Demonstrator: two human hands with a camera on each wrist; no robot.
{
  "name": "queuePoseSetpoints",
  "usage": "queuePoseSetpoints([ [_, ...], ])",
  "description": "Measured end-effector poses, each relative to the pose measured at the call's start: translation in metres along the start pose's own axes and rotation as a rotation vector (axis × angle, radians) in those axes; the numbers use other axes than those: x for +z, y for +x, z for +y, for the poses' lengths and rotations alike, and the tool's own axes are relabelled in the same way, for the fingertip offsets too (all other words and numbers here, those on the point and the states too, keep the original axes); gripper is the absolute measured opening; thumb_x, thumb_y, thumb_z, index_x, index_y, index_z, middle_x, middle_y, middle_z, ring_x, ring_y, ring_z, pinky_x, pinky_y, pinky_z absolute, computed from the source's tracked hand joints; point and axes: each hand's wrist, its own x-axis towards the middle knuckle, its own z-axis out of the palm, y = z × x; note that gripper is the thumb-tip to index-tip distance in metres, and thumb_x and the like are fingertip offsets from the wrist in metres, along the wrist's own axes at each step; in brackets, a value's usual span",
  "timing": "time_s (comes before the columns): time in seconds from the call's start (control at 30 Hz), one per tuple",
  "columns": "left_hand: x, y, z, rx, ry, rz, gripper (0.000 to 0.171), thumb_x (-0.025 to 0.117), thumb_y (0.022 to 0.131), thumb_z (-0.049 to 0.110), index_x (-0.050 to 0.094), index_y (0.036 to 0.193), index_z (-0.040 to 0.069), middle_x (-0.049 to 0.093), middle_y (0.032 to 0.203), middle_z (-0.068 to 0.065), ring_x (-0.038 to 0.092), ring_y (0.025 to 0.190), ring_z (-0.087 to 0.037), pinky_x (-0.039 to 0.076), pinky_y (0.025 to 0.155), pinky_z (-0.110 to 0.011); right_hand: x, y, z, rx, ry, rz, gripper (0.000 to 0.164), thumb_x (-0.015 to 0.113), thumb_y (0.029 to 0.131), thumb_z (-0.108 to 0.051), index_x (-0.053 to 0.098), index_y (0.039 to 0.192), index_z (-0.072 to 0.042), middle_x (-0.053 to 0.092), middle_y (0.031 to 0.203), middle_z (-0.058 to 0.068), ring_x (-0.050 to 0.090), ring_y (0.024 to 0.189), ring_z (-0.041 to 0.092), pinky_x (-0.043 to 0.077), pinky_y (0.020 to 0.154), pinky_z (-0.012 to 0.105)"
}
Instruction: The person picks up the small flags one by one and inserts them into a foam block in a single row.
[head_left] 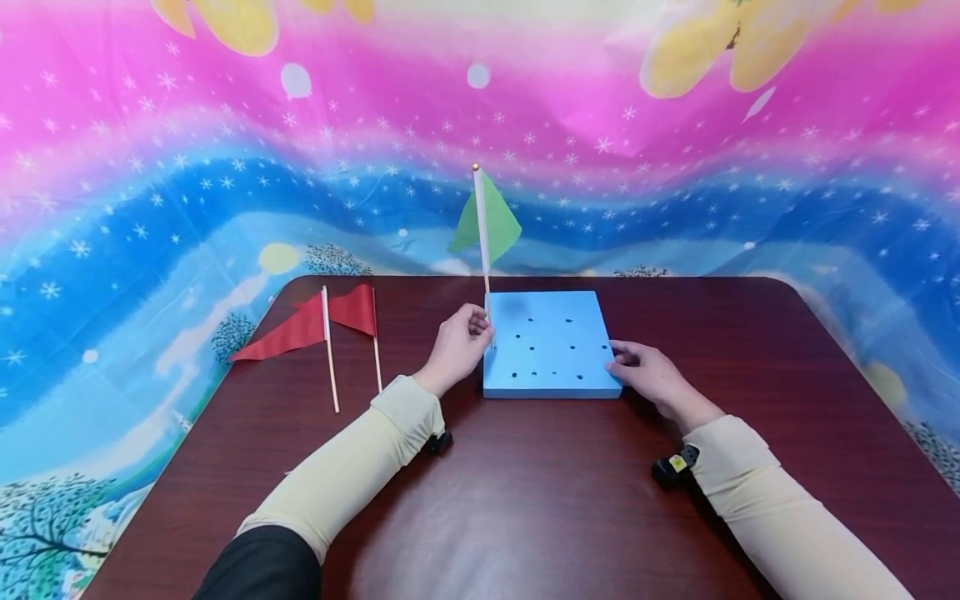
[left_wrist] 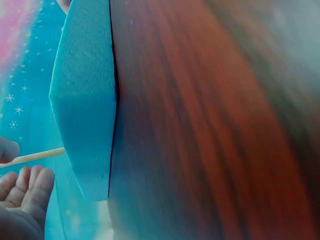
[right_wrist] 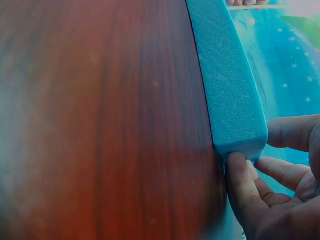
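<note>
Thumb and fingers of the left hand (head_left: 459, 348) pinch the thin wooden stick (head_left: 487, 283) of a green flag (head_left: 501, 221) — nearly upright at the left edge of a flat blue foam block (head_left: 551, 360), its tip's seating unclear. The right hand (head_left: 651, 377) touches the block's right side, fingers spread loosely — two red triangular flags (head_left: 300, 329) lie left.

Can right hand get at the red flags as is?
Probably not: the right hand is on the right edge of the blue board, and that board and the left hand sit between it and the red flags.

Studio-like spot — table (head_left: 540, 483), snowflake-print backdrop (head_left: 420, 125)
</note>
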Motion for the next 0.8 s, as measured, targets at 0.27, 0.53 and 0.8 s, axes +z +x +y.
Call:
queuePoseSetpoints([
  [0.27, -0.016, -0.01, 0.003, -0.18, -0.302, 0.149, 0.024, 0.045, 0.11, 0.014, 0.054, 0.122, -0.004, 0.062, 0.12, -0.03, 0.063, 0.113, -0.042, 0.053, 0.099, -0.045, 0.0, 0.001, 0.003, -0.014, 0.017, 0.01, 0.059, 0.06, 0.105, -0.016, 0.037, 0.155, 0.006, 0.053, 0.132, 0.029, 0.048, 0.122, 0.042, 0.046, 0.105, 0.053],
  [0.53, -0.038, -0.019, -0.001, -0.31, -0.631, 0.296, 0.021, 0.037, 0.11, 0.01, 0.052, 0.118, -0.002, 0.059, 0.118, -0.032, 0.066, 0.092, -0.022, 0.056, 0.095, -0.039, 0.003, 0.0, 0.005, -0.019, 0.031, 0.013, 0.058, 0.059, 0.105, -0.014, 0.037, 0.155, 0.007, 0.054, 0.13, 0.028, 0.05, 0.121, 0.042, 0.046, 0.105, 0.053],
  [0.8, -0.063, -0.033, -0.011, -0.315, -0.486, 0.287, 0.023, 0.04, 0.111, 0.015, 0.051, 0.123, -0.002, 0.056, 0.128, -0.032, 0.055, 0.121, -0.045, 0.045, 0.108, -0.046, 0.002, 0.0, 0.002, -0.011, 0.027, 0.016, 0.06, 0.059, 0.105, -0.016, 0.037, 0.155, 0.006, 0.051, 0.134, 0.03, 0.047, 0.124, 0.043, 0.045, 0.106, 0.053],
])
